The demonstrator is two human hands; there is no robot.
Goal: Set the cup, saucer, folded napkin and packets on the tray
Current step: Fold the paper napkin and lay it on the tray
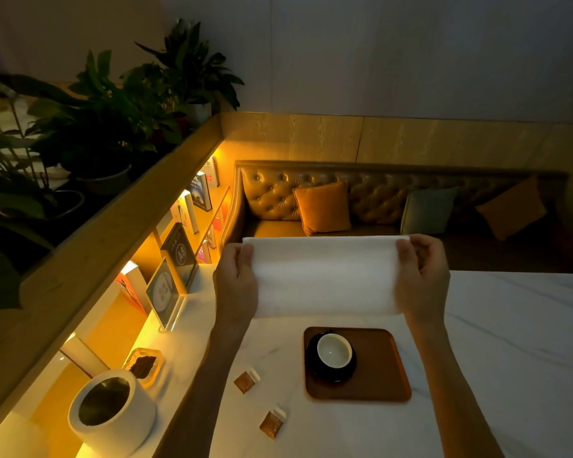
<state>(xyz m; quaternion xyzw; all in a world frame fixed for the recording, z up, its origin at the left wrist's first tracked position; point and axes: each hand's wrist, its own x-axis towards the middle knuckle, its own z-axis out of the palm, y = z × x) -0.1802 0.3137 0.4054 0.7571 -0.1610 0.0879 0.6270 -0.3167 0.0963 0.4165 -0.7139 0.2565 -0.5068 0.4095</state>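
A white napkin [325, 276] is stretched in the air above the table, my left hand [235, 282] gripping its left end and my right hand [422, 279] its right end. Below it, a brown wooden tray [382, 368] lies on the white marble table. A white cup [334, 351] stands on a black saucer [315, 368] in the tray's left half. Two small brown packets lie on the table left of the tray: one [245, 381] nearer the tray's middle, the other [272, 424] closer to me.
At the left table edge stand a white round pot [113, 411], a small glass dish [144, 365] with dark contents, and acrylic sign holders [166, 292]. A lit bookshelf and plants run along the left. A tufted sofa [361, 200] with cushions sits beyond the table.
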